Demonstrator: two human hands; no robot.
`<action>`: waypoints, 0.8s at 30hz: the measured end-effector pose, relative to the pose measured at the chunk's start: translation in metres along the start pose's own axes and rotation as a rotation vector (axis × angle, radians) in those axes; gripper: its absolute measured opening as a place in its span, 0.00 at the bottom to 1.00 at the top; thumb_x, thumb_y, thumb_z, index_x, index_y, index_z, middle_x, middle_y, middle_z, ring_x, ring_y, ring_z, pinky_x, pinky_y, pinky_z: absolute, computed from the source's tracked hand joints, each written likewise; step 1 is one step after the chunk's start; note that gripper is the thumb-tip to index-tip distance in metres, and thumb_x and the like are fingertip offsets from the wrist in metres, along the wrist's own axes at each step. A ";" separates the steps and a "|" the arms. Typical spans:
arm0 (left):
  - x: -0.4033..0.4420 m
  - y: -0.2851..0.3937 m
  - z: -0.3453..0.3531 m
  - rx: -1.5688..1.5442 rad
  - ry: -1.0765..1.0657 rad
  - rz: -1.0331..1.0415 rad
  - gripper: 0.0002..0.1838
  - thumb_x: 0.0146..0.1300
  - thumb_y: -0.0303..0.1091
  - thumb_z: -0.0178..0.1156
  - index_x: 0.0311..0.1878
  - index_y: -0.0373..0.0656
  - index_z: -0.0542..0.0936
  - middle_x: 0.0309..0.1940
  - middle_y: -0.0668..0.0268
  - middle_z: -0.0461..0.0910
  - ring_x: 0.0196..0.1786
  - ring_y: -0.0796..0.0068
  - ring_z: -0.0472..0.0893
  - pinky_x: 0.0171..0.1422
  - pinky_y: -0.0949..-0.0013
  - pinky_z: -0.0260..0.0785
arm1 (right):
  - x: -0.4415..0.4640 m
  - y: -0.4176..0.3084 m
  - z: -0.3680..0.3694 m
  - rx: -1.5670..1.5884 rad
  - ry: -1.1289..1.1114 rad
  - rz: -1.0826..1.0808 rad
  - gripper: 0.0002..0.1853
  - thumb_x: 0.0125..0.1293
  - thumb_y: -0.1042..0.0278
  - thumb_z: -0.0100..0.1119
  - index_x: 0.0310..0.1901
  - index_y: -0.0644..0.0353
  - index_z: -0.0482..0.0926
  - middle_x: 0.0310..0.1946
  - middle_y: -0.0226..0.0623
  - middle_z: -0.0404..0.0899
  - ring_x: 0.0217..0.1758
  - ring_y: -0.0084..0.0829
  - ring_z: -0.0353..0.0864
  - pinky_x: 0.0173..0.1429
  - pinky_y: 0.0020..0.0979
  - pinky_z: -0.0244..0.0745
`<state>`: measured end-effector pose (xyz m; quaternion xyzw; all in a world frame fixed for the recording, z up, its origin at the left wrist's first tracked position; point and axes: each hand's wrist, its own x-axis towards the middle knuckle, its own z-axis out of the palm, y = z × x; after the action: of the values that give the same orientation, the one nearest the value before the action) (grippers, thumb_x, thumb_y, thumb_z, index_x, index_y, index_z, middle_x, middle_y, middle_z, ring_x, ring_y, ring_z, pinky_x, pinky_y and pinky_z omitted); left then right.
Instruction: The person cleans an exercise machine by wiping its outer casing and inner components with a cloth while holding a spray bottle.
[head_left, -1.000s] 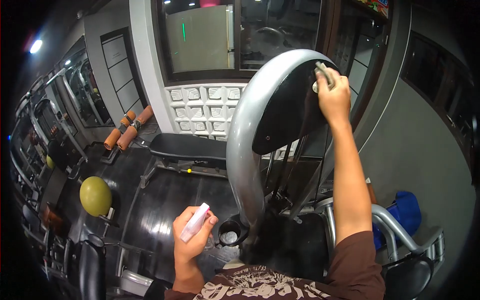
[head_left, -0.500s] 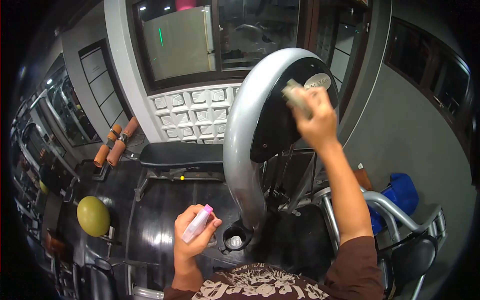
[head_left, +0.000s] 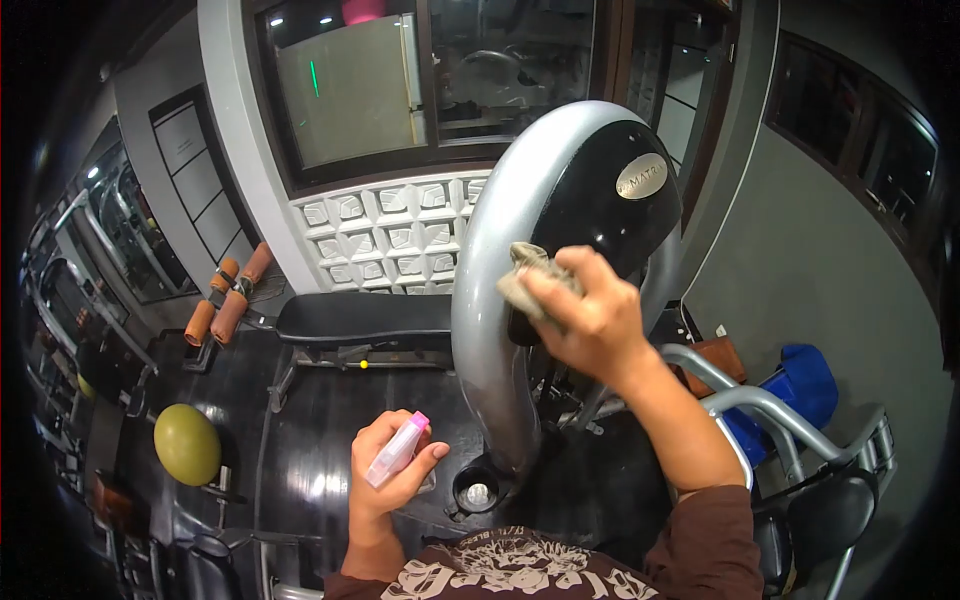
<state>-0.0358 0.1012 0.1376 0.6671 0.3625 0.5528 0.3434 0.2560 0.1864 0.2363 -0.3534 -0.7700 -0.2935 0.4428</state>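
Observation:
My left hand point(head_left: 385, 465) is wrapped round a small clear bottle point(head_left: 398, 450) with a pink top, held low in front of me. My right hand point(head_left: 598, 318) grips a greyish-green cloth point(head_left: 530, 283) against the lower left part of the machine's cover, where black panel meets silver frame. The curved silver frame point(head_left: 483, 270) rises around the black panel point(head_left: 590, 200), which bears an oval badge point(head_left: 642, 177) near its top. Part of the cloth is hidden by my right fingers.
A cup holder point(head_left: 475, 490) juts from the machine's base. Behind stands a black bench point(head_left: 365, 316). A green ball point(head_left: 187, 445) and orange foam rollers point(head_left: 229, 316) are at the left. At the right are silver tubes point(head_left: 775, 425) and a blue object point(head_left: 805, 385).
My right hand has moved the cloth down and left across the black panel, from its upper right to the lower left edge, uncovering the badge. My left hand keeps the bottle in nearly the same place.

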 end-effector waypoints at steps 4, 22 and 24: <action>0.003 -0.001 -0.002 0.012 -0.010 0.023 0.14 0.57 0.23 0.80 0.41 0.39 0.82 0.29 0.69 0.82 0.29 0.84 0.78 0.34 0.76 0.69 | 0.027 0.073 0.000 -0.057 0.136 0.335 0.17 0.66 0.60 0.73 0.56 0.46 0.86 0.47 0.40 0.80 0.45 0.50 0.87 0.44 0.46 0.85; -0.002 -0.017 -0.026 -0.074 0.002 0.017 0.13 0.57 0.23 0.79 0.39 0.39 0.82 0.27 0.69 0.82 0.28 0.83 0.77 0.33 0.76 0.67 | 0.016 0.016 0.012 -0.073 0.132 0.341 0.22 0.58 0.67 0.76 0.55 0.49 0.86 0.46 0.40 0.79 0.42 0.48 0.87 0.43 0.46 0.83; -0.007 -0.014 -0.028 -0.092 -0.014 -0.006 0.13 0.57 0.24 0.79 0.39 0.39 0.83 0.27 0.68 0.82 0.28 0.83 0.77 0.33 0.76 0.68 | 0.049 0.052 0.011 -0.021 0.162 0.511 0.16 0.68 0.59 0.69 0.56 0.48 0.86 0.48 0.41 0.81 0.49 0.52 0.86 0.53 0.49 0.81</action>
<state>-0.0655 0.1038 0.1264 0.6532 0.3364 0.5633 0.3779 0.2752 0.2391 0.2827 -0.5162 -0.6147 -0.2073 0.5592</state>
